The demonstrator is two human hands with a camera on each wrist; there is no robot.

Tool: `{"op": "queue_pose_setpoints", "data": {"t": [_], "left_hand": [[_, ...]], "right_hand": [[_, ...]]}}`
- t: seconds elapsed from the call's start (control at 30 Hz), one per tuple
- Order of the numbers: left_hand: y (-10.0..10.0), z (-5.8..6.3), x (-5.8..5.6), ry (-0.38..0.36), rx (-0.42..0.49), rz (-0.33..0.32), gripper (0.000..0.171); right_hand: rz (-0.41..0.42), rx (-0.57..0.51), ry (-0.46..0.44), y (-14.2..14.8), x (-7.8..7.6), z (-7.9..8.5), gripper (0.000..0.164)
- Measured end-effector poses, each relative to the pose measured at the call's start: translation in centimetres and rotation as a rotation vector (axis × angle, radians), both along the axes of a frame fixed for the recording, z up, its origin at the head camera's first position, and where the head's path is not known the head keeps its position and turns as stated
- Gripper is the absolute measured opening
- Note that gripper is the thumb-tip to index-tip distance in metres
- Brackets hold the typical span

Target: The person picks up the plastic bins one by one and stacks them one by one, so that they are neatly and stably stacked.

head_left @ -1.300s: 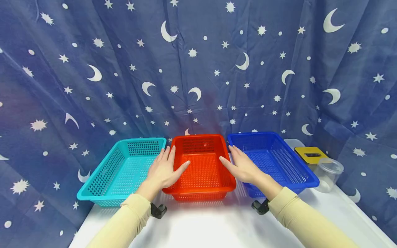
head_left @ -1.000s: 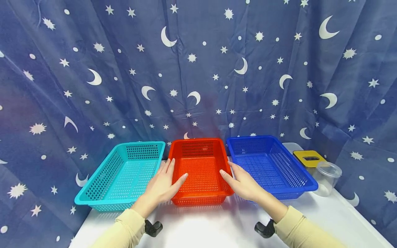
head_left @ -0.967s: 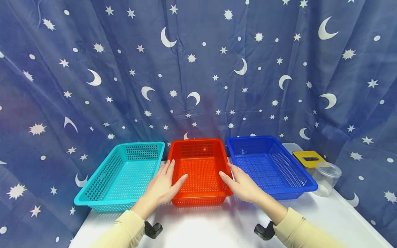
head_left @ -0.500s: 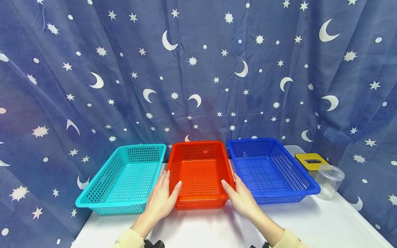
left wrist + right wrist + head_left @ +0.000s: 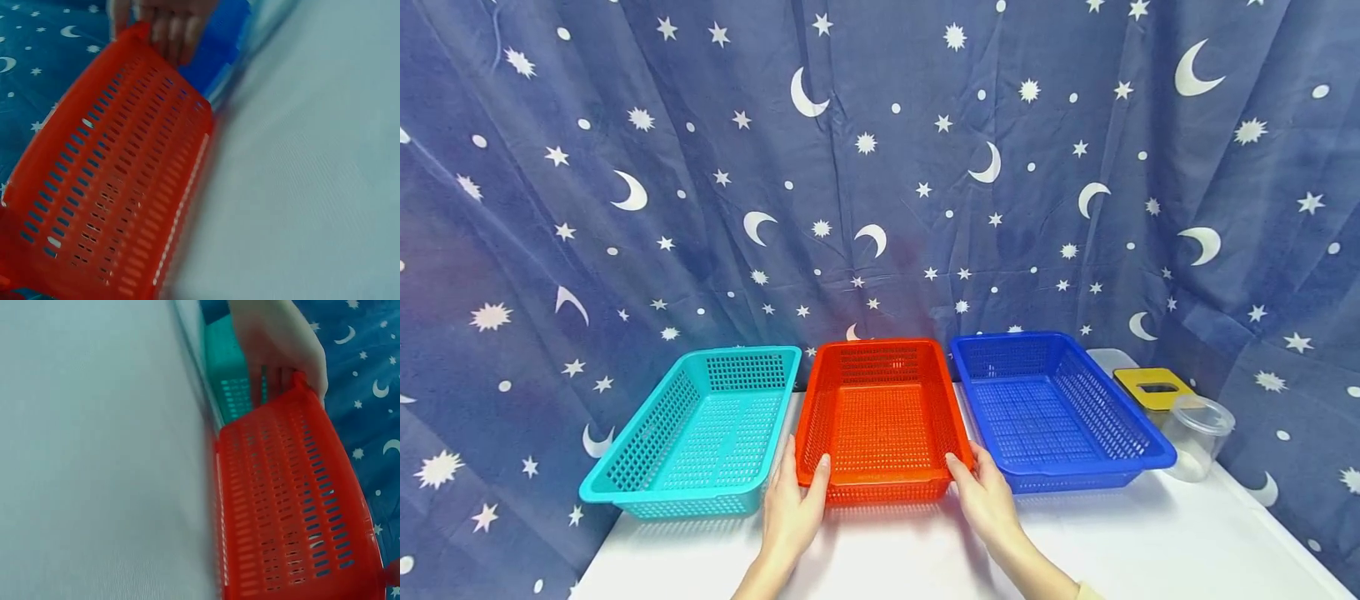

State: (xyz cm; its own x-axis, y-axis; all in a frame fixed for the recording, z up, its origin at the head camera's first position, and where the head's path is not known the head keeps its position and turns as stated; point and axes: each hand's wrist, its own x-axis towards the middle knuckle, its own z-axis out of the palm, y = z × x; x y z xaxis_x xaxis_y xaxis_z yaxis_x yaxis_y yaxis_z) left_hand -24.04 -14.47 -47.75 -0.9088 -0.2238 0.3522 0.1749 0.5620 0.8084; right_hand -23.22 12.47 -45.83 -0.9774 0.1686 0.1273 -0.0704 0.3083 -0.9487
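Note:
A red perforated plastic basket (image 5: 887, 482) stands on the white table in the middle of the head view, with nothing in it. At its front left corner my left hand (image 5: 792, 510) grips the rim, thumb on top and fingers down the outer side. My right hand (image 5: 987, 504) holds the front right corner in the same way. In the left wrist view the right hand (image 5: 172, 28) has its fingers behind the basket's perforated wall (image 5: 125, 162). The right wrist view shows the left hand (image 5: 281, 350) curled over the far corner.
A turquoise basket (image 5: 681, 492) stands to the left and a blue basket (image 5: 1078, 468) to the right. Beyond the blue one are a yellow-topped container (image 5: 1152, 387) and a clear plastic jar (image 5: 1197, 437). A blue star-and-moon curtain (image 5: 880, 183) hangs behind the table.
Both hands have come down and back toward the person, from above the red basket's sides to its front corners, and now grip it. The baskets stay in place.

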Motion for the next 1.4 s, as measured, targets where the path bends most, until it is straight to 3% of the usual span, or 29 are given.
{"op": "queue_pose_setpoints", "data": {"t": [0.13, 0.27, 0.33, 0.43, 0.63, 0.8, 1.07, 1.4], "left_hand": [[0.4, -0.1, 0.0, -0.007, 0.116, 0.019, 0.076], [0.8, -0.1, 0.0, -0.076, 0.278, 0.025, 0.073], [0.9, -0.1, -0.1, -0.102, 0.353, 0.019, 0.072], [1.0, 0.0, -0.5, -0.074, 0.441, -0.029, 0.066], [1.2, 0.0, -1.2, -0.01, 0.521, -0.122, 0.056], [1.0, 0.0, -1.2, -0.001, 0.575, -0.147, 0.053], [0.3, 0.2, -0.7, -0.008, 0.594, -0.092, 0.05], [-0.2, 0.5, -0.4, -0.031, 0.641, -0.031, 0.042]], "right_hand": [[-0.006, -0.161, -0.019, -0.1, -0.3, -0.5, 0.056], [-0.007, -0.29, -0.035, -0.1, -0.4, -0.9, 0.051], [-0.023, -0.31, -0.029, 0.0, -0.3, -1.0, 0.048], [-0.053, -0.308, -0.019, 0.3, -0.3, -1.0, 0.045], [-0.084, -0.331, -0.046, 1.0, -0.1, -0.8, 0.043], [-0.078, -0.336, -0.058, 0.8, -0.1, -0.6, 0.044], [-0.01, -0.338, -0.029, -0.4, -0.6, 0.0, 0.047], [0.007, -0.289, 0.004, -1.0, -1.2, 0.2, 0.045]]}}
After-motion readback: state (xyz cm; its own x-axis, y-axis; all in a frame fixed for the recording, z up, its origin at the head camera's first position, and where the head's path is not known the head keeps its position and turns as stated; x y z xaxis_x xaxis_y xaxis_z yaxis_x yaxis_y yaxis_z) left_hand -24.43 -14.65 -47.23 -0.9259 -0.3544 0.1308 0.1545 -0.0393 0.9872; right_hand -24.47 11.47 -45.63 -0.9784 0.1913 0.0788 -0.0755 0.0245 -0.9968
